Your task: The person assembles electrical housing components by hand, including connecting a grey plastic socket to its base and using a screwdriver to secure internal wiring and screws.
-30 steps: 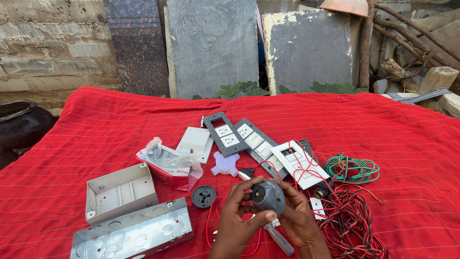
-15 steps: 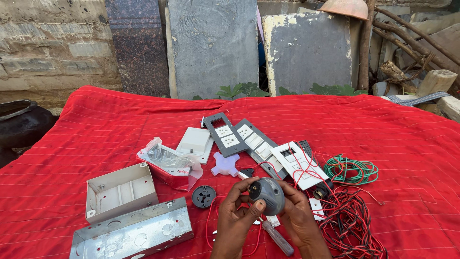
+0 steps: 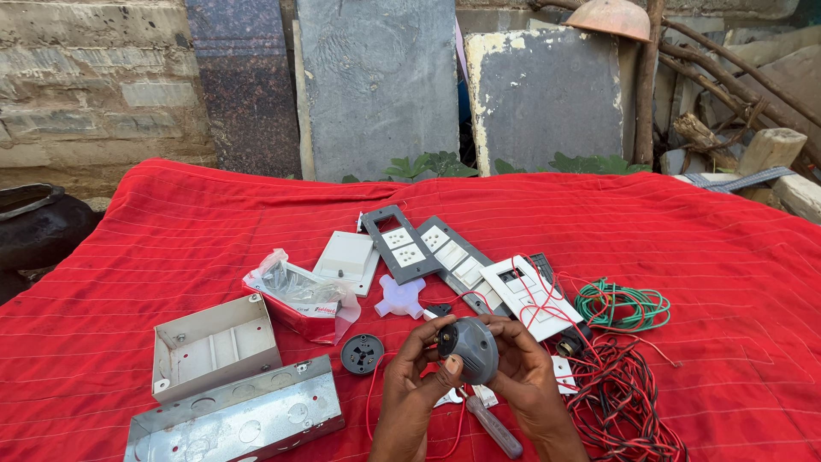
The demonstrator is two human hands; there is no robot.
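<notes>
Worktop under red cloth [image 3: 171, 222]. Left of the grey round fitting [image 3: 469, 349]: open white box [image 3: 214, 344], metal box [image 3: 235, 419], black disc [image 3: 363, 352] lying apart. We note left hand [image 3: 419, 376] and right hand [image 3: 526, 376] both pinching the fitting, lifted off the cloth. Right of it: red-black wires [image 3: 629, 402], unconnected. Assembly judged early.

Left hand [image 3: 416, 381] and right hand [image 3: 528, 378] bare: no gloves, rings or watch. Forearms uncovered below each grip; no sleeves visible.
</notes>
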